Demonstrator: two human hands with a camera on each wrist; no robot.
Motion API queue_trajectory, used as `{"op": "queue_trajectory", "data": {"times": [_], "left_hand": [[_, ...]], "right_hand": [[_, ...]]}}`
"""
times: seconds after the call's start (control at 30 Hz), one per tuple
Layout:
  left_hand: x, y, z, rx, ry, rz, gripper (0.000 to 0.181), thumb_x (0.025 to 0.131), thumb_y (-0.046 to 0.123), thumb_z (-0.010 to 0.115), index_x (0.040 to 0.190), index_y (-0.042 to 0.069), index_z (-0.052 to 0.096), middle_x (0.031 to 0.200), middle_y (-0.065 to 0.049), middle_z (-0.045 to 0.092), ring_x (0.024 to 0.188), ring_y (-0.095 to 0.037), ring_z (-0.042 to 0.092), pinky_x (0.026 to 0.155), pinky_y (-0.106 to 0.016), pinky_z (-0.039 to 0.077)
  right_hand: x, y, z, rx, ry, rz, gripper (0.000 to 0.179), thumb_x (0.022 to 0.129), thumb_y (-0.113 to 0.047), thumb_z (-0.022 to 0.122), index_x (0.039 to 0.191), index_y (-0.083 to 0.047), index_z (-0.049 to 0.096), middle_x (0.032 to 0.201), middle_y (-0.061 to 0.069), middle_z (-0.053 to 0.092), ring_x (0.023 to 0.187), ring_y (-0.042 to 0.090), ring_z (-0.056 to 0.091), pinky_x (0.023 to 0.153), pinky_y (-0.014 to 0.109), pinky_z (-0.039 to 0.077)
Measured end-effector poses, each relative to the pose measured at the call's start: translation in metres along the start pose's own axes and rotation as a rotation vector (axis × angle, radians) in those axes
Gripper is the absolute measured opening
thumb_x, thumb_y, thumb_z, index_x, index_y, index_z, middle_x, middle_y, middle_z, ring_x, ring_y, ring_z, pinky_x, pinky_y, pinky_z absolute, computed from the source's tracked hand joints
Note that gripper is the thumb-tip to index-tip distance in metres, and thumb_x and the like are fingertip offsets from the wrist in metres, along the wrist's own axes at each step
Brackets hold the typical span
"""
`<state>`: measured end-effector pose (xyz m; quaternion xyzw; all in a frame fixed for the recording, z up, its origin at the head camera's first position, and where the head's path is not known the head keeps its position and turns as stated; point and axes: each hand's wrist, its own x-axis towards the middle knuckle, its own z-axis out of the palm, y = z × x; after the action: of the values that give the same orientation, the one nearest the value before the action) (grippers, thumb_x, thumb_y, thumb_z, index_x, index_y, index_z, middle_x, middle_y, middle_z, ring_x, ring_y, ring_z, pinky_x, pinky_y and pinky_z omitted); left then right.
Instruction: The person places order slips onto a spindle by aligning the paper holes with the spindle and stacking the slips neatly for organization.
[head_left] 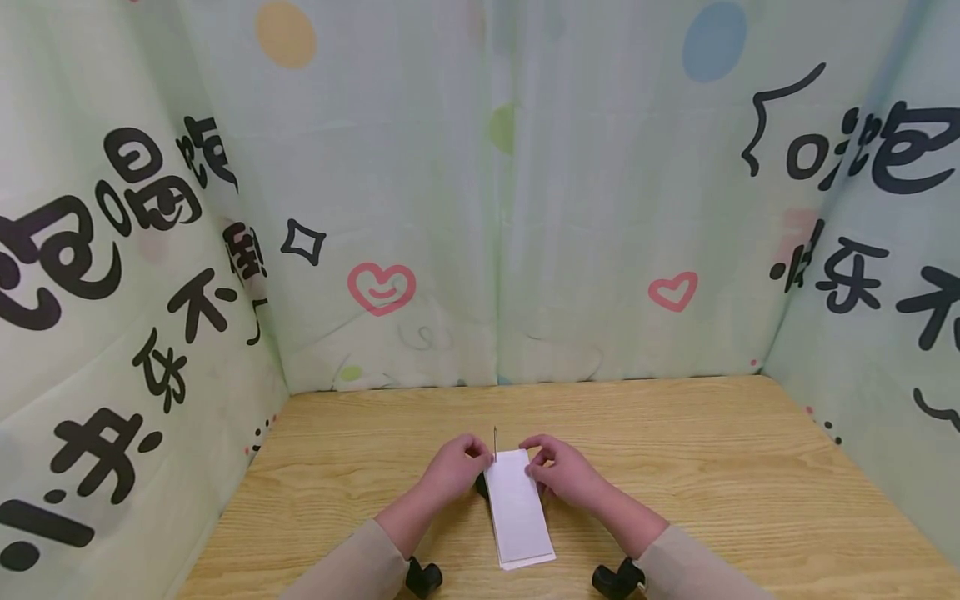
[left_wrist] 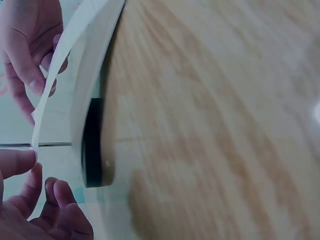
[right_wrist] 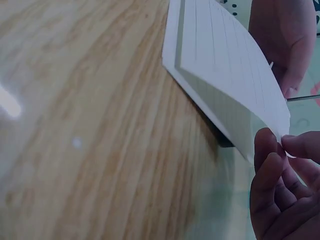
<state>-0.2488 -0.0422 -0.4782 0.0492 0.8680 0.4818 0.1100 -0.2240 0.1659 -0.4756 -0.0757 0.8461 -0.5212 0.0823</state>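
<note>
A thin upright metal spike (head_left: 495,440) stands at the top left corner of a narrow stack of white paper slips (head_left: 521,510). Its black base (left_wrist: 93,145) shows under the slips. Beside the spike, my left hand (head_left: 459,463) pinches the upper slip's corner between thumb and forefinger. My right hand (head_left: 561,472) pinches the same slip at its top right edge. In the right wrist view this upper slip (right_wrist: 220,55) has faint ruled lines and bows up, apart from the slips below it. The left wrist view has the spike crossing the slip's edge right at my left fingertips.
The wooden table (head_left: 675,450) spreads around the slips on all sides. A pale printed curtain (head_left: 420,167) hangs behind the table and along both sides. Black wrist mounts (head_left: 424,577) show at both sleeves.
</note>
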Motion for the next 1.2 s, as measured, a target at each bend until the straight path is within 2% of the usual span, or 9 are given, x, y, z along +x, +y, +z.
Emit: {"op": "queue_trajectory", "data": {"times": [0.3, 0.5, 0.9, 1.2], "left_hand": [[0.002, -0.008, 0.004, 0.078, -0.013, 0.044, 0.013, 0.093, 0.021, 0.07, 0.09, 0.012, 0.062, 0.082, -0.003, 0.057, 0.072, -0.019, 0.051, 0.061, -0.032, 0.042], [0.005, -0.011, 0.006, 0.126, -0.023, 0.047, 0.014, 0.092, 0.021, 0.071, 0.09, 0.012, 0.062, 0.082, -0.003, 0.057, 0.073, -0.019, 0.052, 0.062, -0.032, 0.042], [0.005, -0.008, 0.004, 0.194, -0.027, 0.048, 0.014, 0.092, 0.019, 0.072, 0.086, 0.012, 0.061, 0.078, -0.003, 0.056, 0.068, -0.018, 0.051, 0.058, -0.031, 0.041], [0.004, -0.007, 0.003, 0.174, -0.009, 0.029, 0.017, 0.091, 0.022, 0.072, 0.095, 0.01, 0.06, 0.083, -0.003, 0.056, 0.074, -0.02, 0.052, 0.064, -0.033, 0.043]], "right_hand": [[0.004, 0.011, 0.002, -0.063, -0.039, -0.019, 0.031, 0.094, -0.003, 0.063, 0.124, -0.003, 0.058, 0.08, 0.005, 0.058, 0.062, 0.018, 0.056, 0.057, 0.031, 0.047], [0.005, 0.015, 0.002, -0.126, -0.058, -0.023, 0.03, 0.093, -0.006, 0.066, 0.122, -0.005, 0.059, 0.081, 0.003, 0.058, 0.062, 0.017, 0.054, 0.057, 0.03, 0.046], [0.004, 0.012, 0.007, -0.237, -0.013, -0.003, 0.029, 0.089, -0.005, 0.071, 0.117, -0.007, 0.062, 0.081, 0.002, 0.056, 0.069, 0.016, 0.05, 0.061, 0.03, 0.042], [0.005, 0.013, 0.006, -0.264, 0.013, 0.026, 0.039, 0.089, -0.007, 0.071, 0.126, -0.005, 0.057, 0.078, 0.002, 0.056, 0.064, 0.016, 0.05, 0.057, 0.029, 0.041]]}}
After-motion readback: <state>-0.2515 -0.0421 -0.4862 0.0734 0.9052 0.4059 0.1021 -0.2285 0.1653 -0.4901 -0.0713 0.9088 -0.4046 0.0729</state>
